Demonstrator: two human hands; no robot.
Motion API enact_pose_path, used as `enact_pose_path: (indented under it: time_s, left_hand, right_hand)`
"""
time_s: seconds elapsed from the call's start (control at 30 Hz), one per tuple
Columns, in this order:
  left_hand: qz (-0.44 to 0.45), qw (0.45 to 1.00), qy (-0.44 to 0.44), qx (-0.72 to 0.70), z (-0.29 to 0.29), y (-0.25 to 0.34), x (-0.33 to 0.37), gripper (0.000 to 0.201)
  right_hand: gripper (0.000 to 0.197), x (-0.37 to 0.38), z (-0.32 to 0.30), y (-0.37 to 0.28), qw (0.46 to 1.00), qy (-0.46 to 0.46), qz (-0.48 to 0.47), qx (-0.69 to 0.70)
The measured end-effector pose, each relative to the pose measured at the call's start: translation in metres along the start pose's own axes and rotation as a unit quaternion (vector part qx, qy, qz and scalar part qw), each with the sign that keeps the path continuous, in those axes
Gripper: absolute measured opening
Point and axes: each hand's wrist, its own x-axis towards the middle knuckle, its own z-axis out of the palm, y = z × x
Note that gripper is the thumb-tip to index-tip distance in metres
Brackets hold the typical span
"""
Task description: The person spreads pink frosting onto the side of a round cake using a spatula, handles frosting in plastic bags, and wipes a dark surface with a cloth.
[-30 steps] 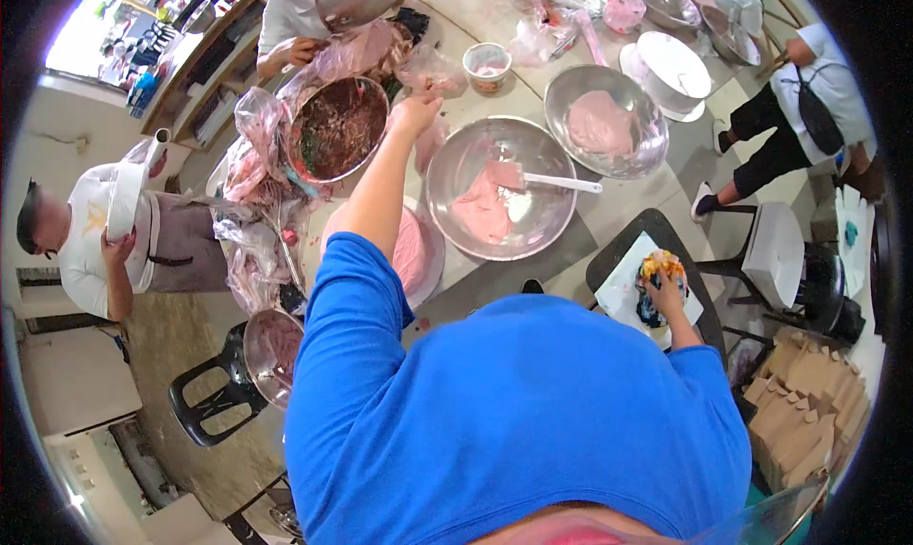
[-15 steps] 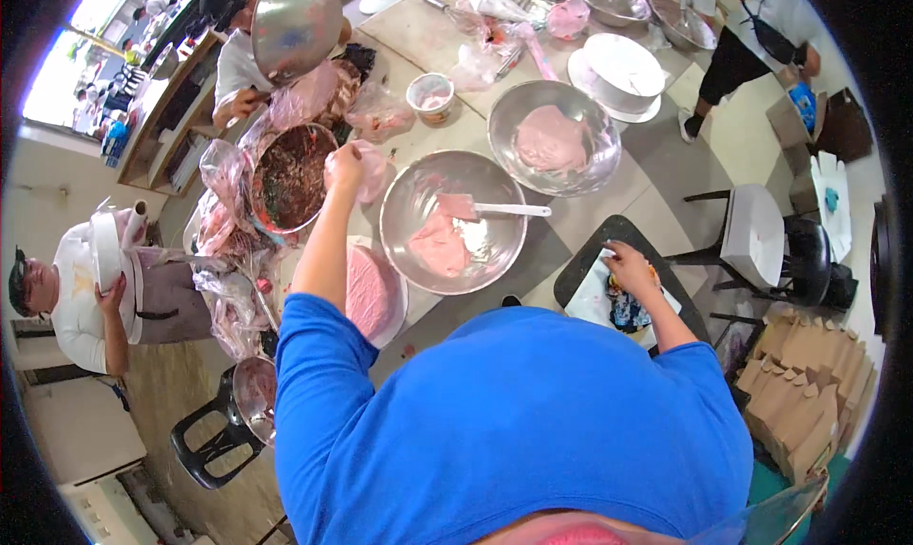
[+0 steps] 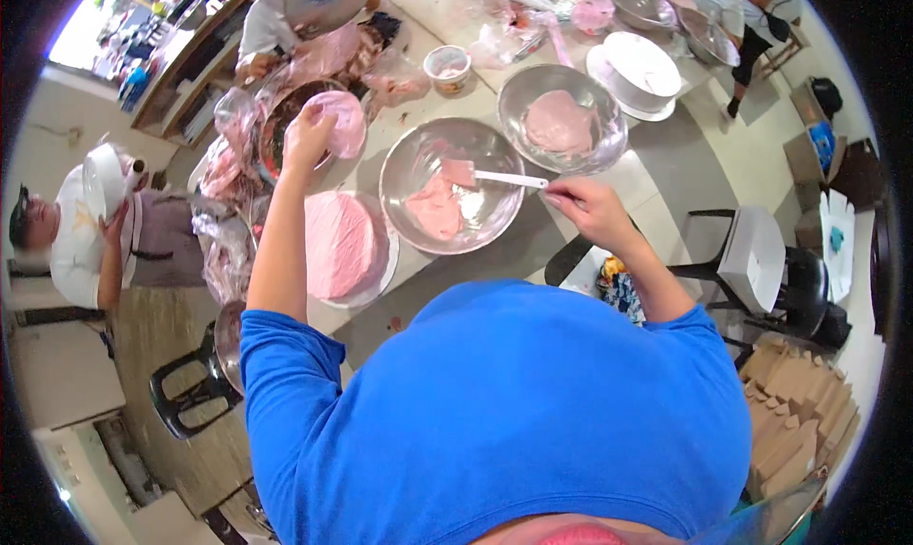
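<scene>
l grip (image 3: 309, 134) w/ pink round item (image 3: 345, 126); r grip (image 3: 588, 210) at hdl end of spatula (image 3: 509, 178) in steel bowl (image 3: 487, 148).

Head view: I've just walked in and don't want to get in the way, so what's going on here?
A person in blue has both hands out over bowls. The left hand holds a pink item, its exact kind unclear. The right hand is at the handle end of a spatula; whether it grips is unclear. The spatula's blade lies in pink cream inside a metal bowl. Nearby sits a round pink cake.
</scene>
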Motion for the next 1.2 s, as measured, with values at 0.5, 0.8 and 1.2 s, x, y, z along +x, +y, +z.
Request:
enact_pose_path:
  time_s: [0.5, 0.8, 1.2]
  left_hand:
    - [0.043, 0.981, 0.016, -0.189, -0.027, -0.024, -0.053, 0.062]
    - [0.169, 0.975, 0.031, -0.143, -0.026, 0.013, -0.096, 0.060]
    - [0.145, 0.968, -0.082, -0.188, -0.049, 0.021, -0.148, 0.049]
  right_hand:
    - [0.016, 0.066, 0.073, -0.007, 0.918, -0.074, -0.118, -0.372]
    - [0.030, 0.104, 0.114, -0.066, 0.998, -0.024, -0.018, 0.058]
    - [0.018, 0.117, 0.127, -0.096, 0.909, -0.203, 0.193, 0.309]
